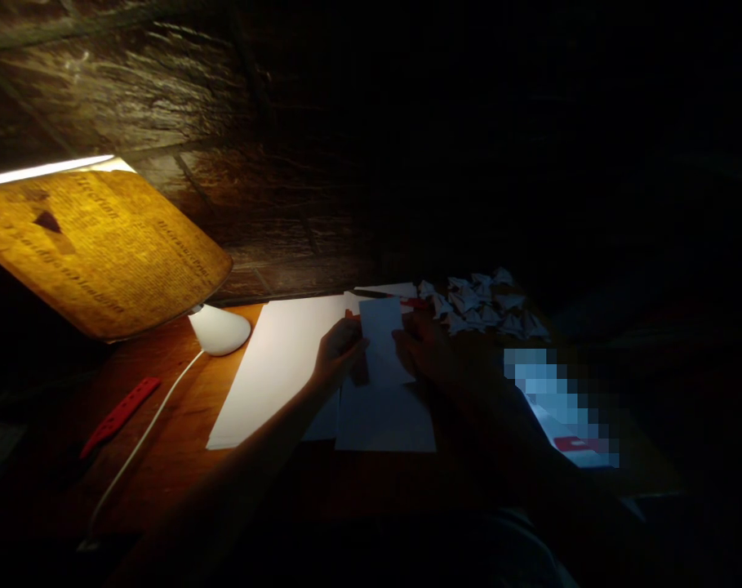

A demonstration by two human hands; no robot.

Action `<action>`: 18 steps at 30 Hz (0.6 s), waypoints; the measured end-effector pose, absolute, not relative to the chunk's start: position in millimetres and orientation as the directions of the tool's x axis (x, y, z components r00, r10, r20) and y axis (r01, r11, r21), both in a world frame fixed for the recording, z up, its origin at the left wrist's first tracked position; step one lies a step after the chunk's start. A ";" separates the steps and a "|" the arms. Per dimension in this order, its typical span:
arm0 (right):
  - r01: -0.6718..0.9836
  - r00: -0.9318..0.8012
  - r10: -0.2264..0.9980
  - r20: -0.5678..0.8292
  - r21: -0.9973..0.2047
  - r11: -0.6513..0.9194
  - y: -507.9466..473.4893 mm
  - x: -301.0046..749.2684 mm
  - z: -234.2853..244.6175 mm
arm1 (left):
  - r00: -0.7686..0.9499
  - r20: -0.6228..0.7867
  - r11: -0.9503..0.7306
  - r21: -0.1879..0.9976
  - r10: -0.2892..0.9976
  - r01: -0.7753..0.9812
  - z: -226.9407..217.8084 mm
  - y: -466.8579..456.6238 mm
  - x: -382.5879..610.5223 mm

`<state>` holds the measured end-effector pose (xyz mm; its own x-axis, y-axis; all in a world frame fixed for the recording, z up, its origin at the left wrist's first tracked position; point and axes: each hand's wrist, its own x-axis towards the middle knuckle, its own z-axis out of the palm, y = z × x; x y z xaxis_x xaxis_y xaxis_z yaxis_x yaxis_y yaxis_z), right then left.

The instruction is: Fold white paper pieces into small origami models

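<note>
A small white paper slip [384, 339] stands between my two hands over the wooden table [180, 425]. My left hand [339, 349] pinches its left edge with closed fingers. Closed on the slip's right edge, my right hand [428, 347] is dark and partly in shadow. Under the hands lie larger white sheets [278, 367] and a shorter sheet [386, 420]. A heap of several small folded white paper pieces [484, 304] lies just beyond my right hand.
A lamp with a printed yellow shade [101, 249] and white base [220, 329] stands at left, its white cord [141, 437] running toward me. A red strip [121, 414] lies left of the cord. A blurred bright object [560, 404] sits at right. Brick wall behind.
</note>
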<state>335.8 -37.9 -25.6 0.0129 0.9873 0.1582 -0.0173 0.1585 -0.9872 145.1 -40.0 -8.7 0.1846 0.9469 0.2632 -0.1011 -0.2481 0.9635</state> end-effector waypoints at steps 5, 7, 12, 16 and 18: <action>0.010 0.033 0.986 0.161 -0.987 0.161 -38.6 337.1 -23.5 | 0.179 0.258 -0.241 0.964 0.949 -0.110 -9.0 -38.6 145.3; 0.002 0.036 0.990 0.140 -0.990 0.140 -38.3 337.1 -23.0 | 0.175 0.260 -0.244 0.964 0.950 -0.110 -8.9 -38.3 145.4; 0.021 -0.014 0.990 0.143 -0.989 0.143 -39.0 336.3 -20.6 | 0.168 0.245 -0.231 0.968 0.955 -0.096 -8.0 -38.3 145.1; 0.075 -0.094 0.985 0.144 -0.986 0.151 -43.8 336.1 -17.1 | 0.166 0.241 -0.233 0.970 0.956 -0.065 -8.3 -37.5 144.1; 0.102 -0.112 0.986 0.127 -0.985 0.138 -46.6 335.8 -15.1 | 0.160 0.246 -0.242 0.969 0.956 -0.044 -8.1 -37.1 144.0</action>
<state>335.8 -46.6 -15.1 -0.1115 0.9856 0.1267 0.1018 0.1382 -0.9852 144.0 -37.1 -8.1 0.1596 0.9559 0.2464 -0.0443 -0.2424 0.9692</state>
